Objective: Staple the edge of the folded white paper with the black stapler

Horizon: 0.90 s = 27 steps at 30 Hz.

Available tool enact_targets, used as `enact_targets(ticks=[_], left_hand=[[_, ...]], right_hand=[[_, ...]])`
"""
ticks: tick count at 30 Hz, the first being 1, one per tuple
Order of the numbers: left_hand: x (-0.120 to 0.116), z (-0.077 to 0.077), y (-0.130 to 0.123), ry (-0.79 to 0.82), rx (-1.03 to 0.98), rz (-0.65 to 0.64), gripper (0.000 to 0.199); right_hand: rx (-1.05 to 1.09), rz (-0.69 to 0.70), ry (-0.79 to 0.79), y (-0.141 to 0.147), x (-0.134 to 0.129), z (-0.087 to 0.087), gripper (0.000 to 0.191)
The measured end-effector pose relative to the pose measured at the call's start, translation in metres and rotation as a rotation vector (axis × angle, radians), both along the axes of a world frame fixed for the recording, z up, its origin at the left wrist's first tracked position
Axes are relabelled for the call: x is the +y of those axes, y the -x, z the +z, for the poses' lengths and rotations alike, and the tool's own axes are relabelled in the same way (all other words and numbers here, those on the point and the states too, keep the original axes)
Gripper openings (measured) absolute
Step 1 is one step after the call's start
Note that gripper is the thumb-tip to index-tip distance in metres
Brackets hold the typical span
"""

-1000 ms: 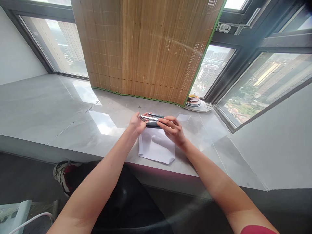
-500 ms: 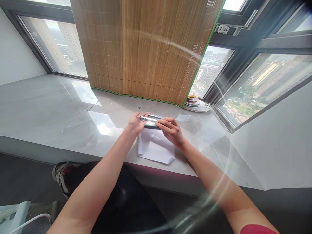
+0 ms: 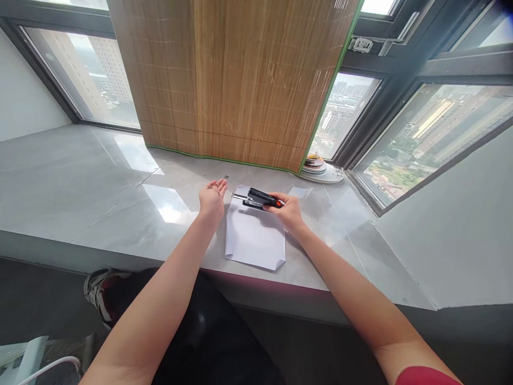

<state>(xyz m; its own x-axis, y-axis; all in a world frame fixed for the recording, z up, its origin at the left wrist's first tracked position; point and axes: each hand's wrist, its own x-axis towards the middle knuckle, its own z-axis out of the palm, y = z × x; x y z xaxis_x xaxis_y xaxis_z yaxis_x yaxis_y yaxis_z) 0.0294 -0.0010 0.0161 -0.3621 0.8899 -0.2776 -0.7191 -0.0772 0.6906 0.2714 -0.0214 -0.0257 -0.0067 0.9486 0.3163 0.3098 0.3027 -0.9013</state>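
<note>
My right hand (image 3: pixel 287 211) is closed round the rear end of a black stapler (image 3: pixel 262 199) with an orange mark near my fingers. Its slim metal rod (image 3: pixel 239 197) sticks out to the left. Below the stapler lie white paper sheets (image 3: pixel 255 240) with curled lower corners. Left of the stapler, my left hand (image 3: pixel 212 199) is palm up with its fingers stretched out, apart from the tool. A small dark mark shows by its fingers, too small to name. Just beyond the fingertips, a tiny grey piece (image 3: pixel 226 177) rests on the sill.
The grey tiled window sill (image 3: pixel 120 214) carries everything, its front edge close to my legs. A bamboo blind (image 3: pixel 240 80) hangs behind. Stacked plates (image 3: pixel 315 167) stand at the right, near the window frame. A shoe (image 3: pixel 96 294) shows at lower left.
My left hand has come off the stapler and moved left, turning palm up with fingers out. The stapler now sits in my right hand alone, its black side and rod showing.
</note>
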Motion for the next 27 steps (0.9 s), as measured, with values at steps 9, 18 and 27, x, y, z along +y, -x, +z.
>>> enact_targets(ticks=[9,18,27], left_hand=[[0.001,-0.011,0.002,-0.189,0.385,-0.007,0.011],[0.000,-0.006,0.010,-0.427,1.142,-0.215,0.021],[-0.003,-0.008,0.007,-0.490,1.370,-0.276,0.003]], right_hand=[[-0.036,0.032,-0.002,0.000,0.005,-0.008,0.041],[0.013,0.024,0.000,-0.010,0.009,-0.004,0.044],[-0.010,0.100,0.040,-0.016,0.012,-0.006,0.043]])
